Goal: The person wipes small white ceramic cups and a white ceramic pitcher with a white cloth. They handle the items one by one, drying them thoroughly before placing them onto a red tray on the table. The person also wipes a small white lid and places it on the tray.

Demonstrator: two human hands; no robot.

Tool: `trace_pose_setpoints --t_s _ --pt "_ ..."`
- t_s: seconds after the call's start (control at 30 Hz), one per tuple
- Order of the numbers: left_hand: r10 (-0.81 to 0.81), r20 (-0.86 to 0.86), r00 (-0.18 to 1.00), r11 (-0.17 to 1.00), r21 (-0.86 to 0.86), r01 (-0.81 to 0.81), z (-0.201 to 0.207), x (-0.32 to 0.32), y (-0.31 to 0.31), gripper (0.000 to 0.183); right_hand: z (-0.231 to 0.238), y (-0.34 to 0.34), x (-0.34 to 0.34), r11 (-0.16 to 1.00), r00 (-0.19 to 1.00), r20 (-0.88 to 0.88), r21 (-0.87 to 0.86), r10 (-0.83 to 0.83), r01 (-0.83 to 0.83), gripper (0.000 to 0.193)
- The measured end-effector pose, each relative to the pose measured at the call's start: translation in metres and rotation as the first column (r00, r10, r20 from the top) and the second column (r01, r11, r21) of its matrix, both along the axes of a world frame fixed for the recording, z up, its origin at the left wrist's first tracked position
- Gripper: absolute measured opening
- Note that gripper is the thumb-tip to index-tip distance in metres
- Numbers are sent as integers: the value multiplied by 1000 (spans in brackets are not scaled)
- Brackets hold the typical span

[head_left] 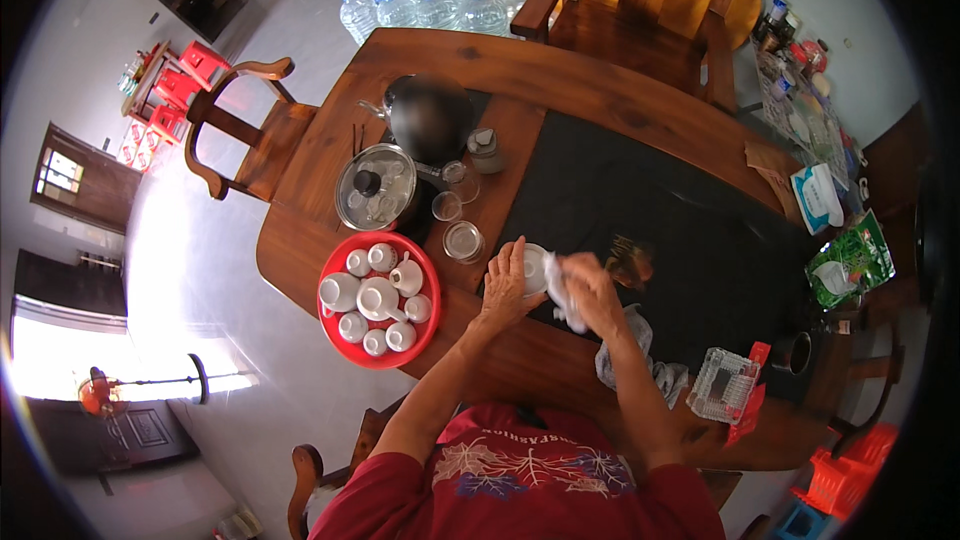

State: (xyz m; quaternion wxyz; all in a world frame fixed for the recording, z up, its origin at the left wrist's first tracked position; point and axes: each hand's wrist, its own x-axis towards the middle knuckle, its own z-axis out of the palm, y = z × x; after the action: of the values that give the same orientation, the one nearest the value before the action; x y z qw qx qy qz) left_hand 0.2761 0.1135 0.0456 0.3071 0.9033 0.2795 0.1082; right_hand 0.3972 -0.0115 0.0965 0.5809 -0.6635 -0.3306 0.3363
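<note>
Steadying a small white dish (pixel 533 268) with left hand (pixel 505 285) curled around its rim, right hand (pixel 590 290) pinching a white cloth (pixel 562 292) against it, above the black tray mat (pixel 690 240). Possibly risking a slip onto the glass cup (pixel 463 241) just beyond the left fingers, given the loose hold.

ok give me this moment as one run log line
left hand holds small white dish | right hand presses white cloth on dish | over black mat | red tray of white cups at left
</note>
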Motion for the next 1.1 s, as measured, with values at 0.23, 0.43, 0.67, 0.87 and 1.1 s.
trace_pose_setpoints --t_s 0.23,0.43,0.67,0.87,1.1 --pt "-80 122 989 996 46 75 -8 2 3 108 -94 57 -8 942 900 302 -19 -315 336 23" --pt "-107 119 987 994 -12 110 -9 -3 7 102 -72 21 -32 927 979 63 -317 -192 202 26" --pt "-122 185 975 981 -130 147 -4 -2 16 103 -35 -21 -17 992 879 -476 -98 18 -73 19" --pt "-241 254 937 969 14 245 10 -8 4 95 -25 11 15 993 981 152 -11 -117 120 21" --pt "-342 236 910 940 81 332 93 -24 -18 93 -16 34 21 927 833 -406 185 374 -326 27"
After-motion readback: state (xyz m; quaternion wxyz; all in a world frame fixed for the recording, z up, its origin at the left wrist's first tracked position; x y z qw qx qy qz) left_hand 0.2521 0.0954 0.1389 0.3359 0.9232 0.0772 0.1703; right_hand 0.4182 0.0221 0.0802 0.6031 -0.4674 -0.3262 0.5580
